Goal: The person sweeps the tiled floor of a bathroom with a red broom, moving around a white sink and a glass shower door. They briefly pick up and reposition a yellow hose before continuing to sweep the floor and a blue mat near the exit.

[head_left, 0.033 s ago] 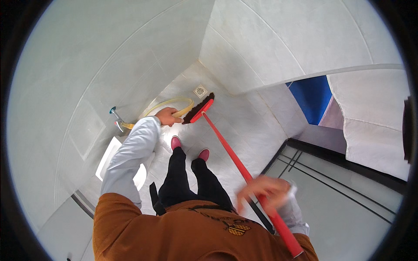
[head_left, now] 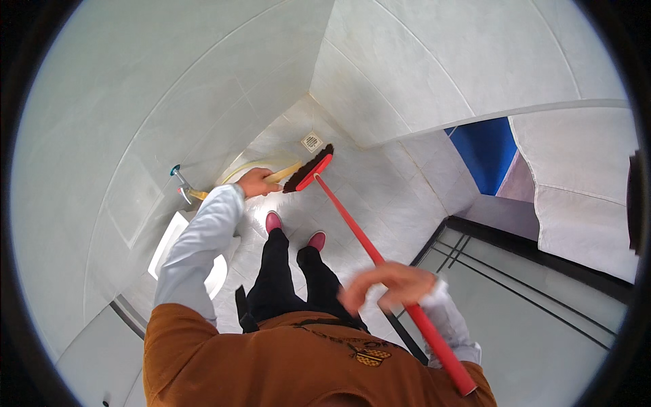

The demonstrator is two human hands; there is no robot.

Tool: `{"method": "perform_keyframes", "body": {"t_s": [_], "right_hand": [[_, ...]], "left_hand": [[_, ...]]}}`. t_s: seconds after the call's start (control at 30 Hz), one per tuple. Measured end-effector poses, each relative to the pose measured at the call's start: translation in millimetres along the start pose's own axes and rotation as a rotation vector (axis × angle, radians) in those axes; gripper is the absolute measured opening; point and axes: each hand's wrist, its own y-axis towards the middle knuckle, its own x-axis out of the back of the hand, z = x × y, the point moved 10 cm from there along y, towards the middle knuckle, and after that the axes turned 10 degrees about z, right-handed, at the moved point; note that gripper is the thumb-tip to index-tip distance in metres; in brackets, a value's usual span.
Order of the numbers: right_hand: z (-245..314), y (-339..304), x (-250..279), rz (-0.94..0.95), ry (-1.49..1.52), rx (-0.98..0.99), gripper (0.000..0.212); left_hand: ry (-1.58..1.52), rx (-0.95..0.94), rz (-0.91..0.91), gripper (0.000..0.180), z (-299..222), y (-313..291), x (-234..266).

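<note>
you have one broom point(head_left: 369, 247) in play, with a single red handle running from your right hand point(head_left: 386, 285) down to its dark-bristled red head point(head_left: 308, 169), which rests on the pale tiled floor point(head_left: 380, 197) just below the one square floor drain point(head_left: 312, 142). your right fingers point(head_left: 359, 292) are wrapped around the handle near its upper end. your left hand point(head_left: 254, 182) reaches out ahead, fingers closed on one yellowish hose point(head_left: 285, 172), whose end lies right beside the broom head; the hose curves back toward a single wall tap point(head_left: 182, 184) with a blue knob. your two red shoes point(head_left: 295, 230) stand on the floor between the broom handle and one white fixture point(head_left: 169, 247) at your left. one blue panel point(head_left: 488, 152) shows past the wall at right.
</note>
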Motion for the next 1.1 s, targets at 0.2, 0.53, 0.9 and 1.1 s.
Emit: {"method": "perform_keyframes", "body": {"t_s": [0.2, 0.53, 0.9, 1.1], "right_hand": [[-147, 47, 91, -0.252, 0.123, -0.52, 0.072], [-155, 137, 138, -0.213, -0.736, -0.447, 0.058], [-16, 172, 79, -0.456, -1.365, 0.022, 0.022], [-40, 187, 53, -0.202, -1.514, -0.186, 0.023]], "left_hand": [[-0.25, -0.34, -0.176, 0.018, -11, -118, 3], [-0.057, -0.495, -0.338, 0.02, -13, -194, 1], [-0.724, -0.062, 0.261, 0.088, 18, -115, -14], [-1.003, -0.073, 0.21, 0.049, -51, -67, -25]]}}
